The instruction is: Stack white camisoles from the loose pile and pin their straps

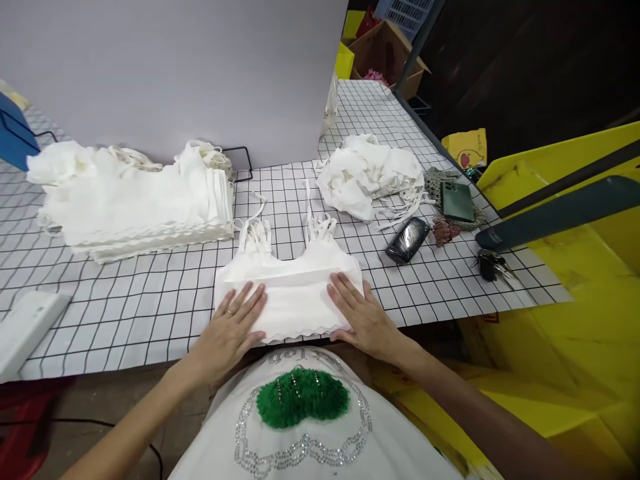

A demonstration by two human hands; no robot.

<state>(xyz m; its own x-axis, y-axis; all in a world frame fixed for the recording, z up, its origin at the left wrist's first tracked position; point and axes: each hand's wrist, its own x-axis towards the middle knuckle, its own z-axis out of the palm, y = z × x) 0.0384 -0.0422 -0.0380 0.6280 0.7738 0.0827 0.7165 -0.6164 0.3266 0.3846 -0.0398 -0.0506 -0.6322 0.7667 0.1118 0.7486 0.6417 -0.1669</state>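
Note:
A white camisole top [295,293] lies flat at the table's near edge, its thin straps [256,233] pointing away from me. My left hand [233,327] rests on its left side, fingers spread, a ring on one finger. On the right side of the cloth, my right hand [363,317] lies flat with fingers stretched out. Behind and to the left sits a neat stack of white garments [145,207]. A loose heap of white garments with straps [370,175] lies behind on the right.
The grid-patterned tablecloth [300,190] covers the table. To the right lie a black patterned case [408,240], a green phone [457,201], and keys [491,265]. A white box-like object [31,330] is at left. A grey panel [175,73] stands behind; yellow bins [575,300] flank the right.

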